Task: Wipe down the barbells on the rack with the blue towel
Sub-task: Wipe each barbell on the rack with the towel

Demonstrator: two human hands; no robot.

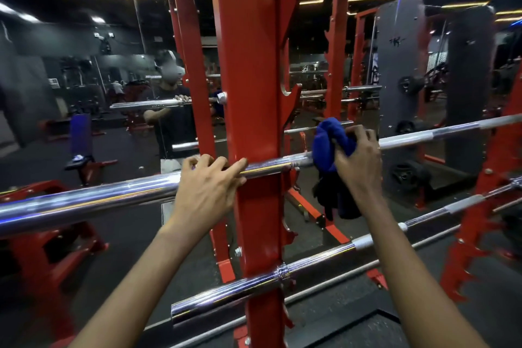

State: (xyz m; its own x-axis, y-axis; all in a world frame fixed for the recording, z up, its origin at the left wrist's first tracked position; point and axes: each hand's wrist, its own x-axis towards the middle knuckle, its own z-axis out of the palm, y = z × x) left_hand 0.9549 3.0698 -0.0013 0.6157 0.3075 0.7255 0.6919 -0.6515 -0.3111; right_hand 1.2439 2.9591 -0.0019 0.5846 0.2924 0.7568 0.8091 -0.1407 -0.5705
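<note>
Dim gym, mirror wall behind red rack. Item: blue towel, bunched, draped over upper chrome barbell right of the upright; right grip clutches it. Same bar: left grip curled over it. Below, lower barbell racked.

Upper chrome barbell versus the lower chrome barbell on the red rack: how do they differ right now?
The upper chrome barbell sits higher on the red steel upright; the lower chrome barbell sits below it. The left hand grips the upper one and the right hand holds the blue towel around its shaft; nothing touches the lower one. Both are shiny and cross the same upright.
</note>
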